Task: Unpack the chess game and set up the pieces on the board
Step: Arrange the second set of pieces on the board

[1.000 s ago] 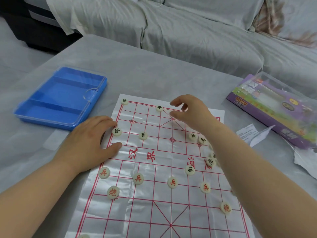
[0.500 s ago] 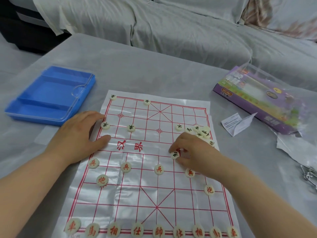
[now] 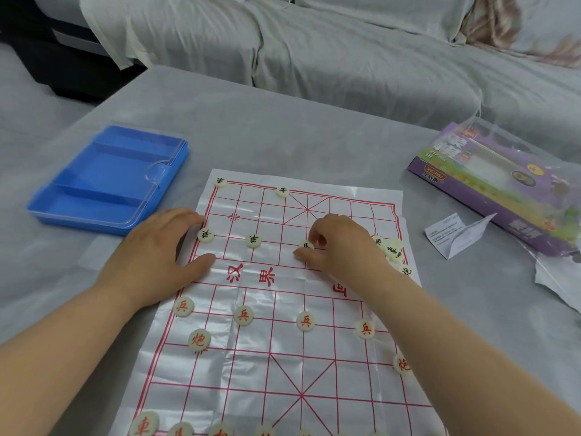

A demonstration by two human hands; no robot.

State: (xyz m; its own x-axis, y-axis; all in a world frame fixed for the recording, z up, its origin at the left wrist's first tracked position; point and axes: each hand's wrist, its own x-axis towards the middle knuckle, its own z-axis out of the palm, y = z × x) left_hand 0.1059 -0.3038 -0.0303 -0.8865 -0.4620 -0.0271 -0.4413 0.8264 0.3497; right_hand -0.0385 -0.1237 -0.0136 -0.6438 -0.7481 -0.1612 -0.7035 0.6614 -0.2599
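Tray [image 3: 107, 180] sat left of board [image 3: 283, 366]; box [image 3: 490, 184] and leaflet [image 3: 452, 234] right. Right hand [image 3: 339, 247] pinched one piece [image 3: 306, 246]; left hand [image 3: 157, 253] lay flat, fingers straight, on board edge.

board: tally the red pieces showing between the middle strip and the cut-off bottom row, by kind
soldier pieces: 4
cannon pieces: 2
total: 6
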